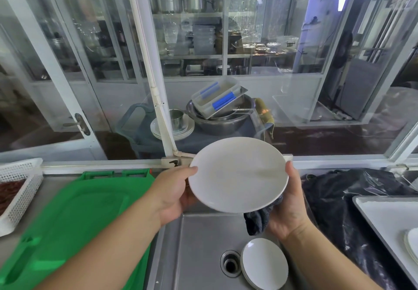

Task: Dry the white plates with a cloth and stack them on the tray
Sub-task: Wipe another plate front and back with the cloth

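Left hand (174,196) grips white plate (238,174) rim; right hand (288,206) grips opposite rim plus dark cloth (260,219). Below fingers: steel sink (199,255), plate stack (264,263). Right: tray (384,213).

A round white plate (237,174) is held tilted above the sink (203,244), its face toward the camera. A dark cloth (260,219) hangs bunched under the plate's lower right edge. A short stack of white plates (264,263) lies in the sink just right of the drain. Right of the sink, a pale tray (384,217) carries more stacked plates (412,244) at its near end.
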Demonstrator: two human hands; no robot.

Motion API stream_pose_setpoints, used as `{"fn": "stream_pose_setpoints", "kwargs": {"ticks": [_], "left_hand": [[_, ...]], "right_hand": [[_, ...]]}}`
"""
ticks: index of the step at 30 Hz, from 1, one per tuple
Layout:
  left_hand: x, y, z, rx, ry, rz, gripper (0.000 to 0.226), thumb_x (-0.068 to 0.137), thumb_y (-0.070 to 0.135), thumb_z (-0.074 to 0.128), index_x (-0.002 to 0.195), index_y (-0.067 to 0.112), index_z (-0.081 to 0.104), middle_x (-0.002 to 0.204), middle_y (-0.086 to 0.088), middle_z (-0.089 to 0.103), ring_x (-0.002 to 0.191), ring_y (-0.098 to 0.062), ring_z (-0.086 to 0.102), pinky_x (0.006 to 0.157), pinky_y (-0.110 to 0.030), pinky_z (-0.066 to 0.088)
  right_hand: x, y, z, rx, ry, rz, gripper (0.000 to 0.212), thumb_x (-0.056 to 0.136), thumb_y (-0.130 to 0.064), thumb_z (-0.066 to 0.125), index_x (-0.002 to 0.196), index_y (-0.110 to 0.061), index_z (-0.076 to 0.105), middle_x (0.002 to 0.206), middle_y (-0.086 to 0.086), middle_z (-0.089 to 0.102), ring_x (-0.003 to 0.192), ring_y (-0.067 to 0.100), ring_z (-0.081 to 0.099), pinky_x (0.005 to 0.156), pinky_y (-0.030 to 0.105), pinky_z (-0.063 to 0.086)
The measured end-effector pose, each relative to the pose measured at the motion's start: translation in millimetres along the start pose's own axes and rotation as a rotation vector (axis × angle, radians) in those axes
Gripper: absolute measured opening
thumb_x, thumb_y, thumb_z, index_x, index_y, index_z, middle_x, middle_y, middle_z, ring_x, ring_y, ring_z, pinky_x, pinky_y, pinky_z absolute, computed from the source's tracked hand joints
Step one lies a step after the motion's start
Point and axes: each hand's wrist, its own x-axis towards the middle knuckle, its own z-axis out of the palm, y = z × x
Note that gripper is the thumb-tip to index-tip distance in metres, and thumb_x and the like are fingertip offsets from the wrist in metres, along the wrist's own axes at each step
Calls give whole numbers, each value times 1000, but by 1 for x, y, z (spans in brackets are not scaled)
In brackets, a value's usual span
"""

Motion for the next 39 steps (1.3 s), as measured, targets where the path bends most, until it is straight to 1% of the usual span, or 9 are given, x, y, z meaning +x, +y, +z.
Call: {"fn": "stream_pose_setpoints", "kwargs": {"ticks": [5,9,14,20,23,28,31,35,39], "left_hand": [[1,-4,-10,-37,22,7,22,105,10,54,117,4,72,109,-19,79,88,-29,75,72,-43,64],[0,-5,-20,-64,26,27,21,104,7,56,113,5,74,102,-17,80,75,-23,77,53,-33,61],[9,-16,-32,-37,-34,16,22,103,7,56,114,8,75,104,-17,80,75,-23,77,57,-34,63],[25,-45,-22,-11,-141,-78,20,102,8,58,113,9,75,95,-12,81,71,-20,77,54,-30,60],[28,-62,-4,23,-215,-129,20,103,9,59,115,8,75,99,-13,81,75,-21,78,57,-30,61],[7,-93,51,102,-314,-193,21,103,11,59,117,9,74,101,-12,81,78,-21,79,60,-32,63],[-18,-109,90,141,-385,-214,22,105,13,58,119,8,73,103,-13,81,81,-22,79,63,-34,64],[-63,-134,153,164,-468,-224,25,108,16,55,121,3,72,95,-13,81,76,-22,78,61,-35,64],[-112,-181,224,235,-508,-233,29,108,23,55,121,4,73,103,-15,80,82,-25,78,65,-40,65]], "right_hand": [[3,3,-6,-77,87,43,74,81,-68,67,135,-17,72,137,22,67,118,41,69,102,57,54],[0,4,-14,-177,211,92,62,81,-56,68,125,-14,77,121,21,73,98,40,72,86,50,53],[-15,9,-22,-252,311,102,38,82,-39,65,103,-13,83,102,20,73,81,37,70,81,51,47],[-60,6,-41,-296,478,59,41,87,-27,71,125,-12,72,113,21,76,88,37,76,69,46,63],[-91,-2,-54,-324,520,-3,45,88,-18,72,133,-16,66,121,24,72,98,40,73,72,49,63],[-161,-21,-85,-237,703,-79,54,75,-24,84,124,-10,66,92,19,76,66,33,74,52,39,58],[-208,-32,-108,-213,732,-103,68,65,-29,90,123,-4,66,87,19,74,66,35,72,56,40,59],[-280,-54,-140,-217,808,-184,83,52,-30,95,126,-6,68,103,25,73,82,40,71,79,53,56],[-368,-82,-172,-205,854,-254,75,62,-20,89,130,-1,66,104,27,74,80,41,74,66,47,61]]}}
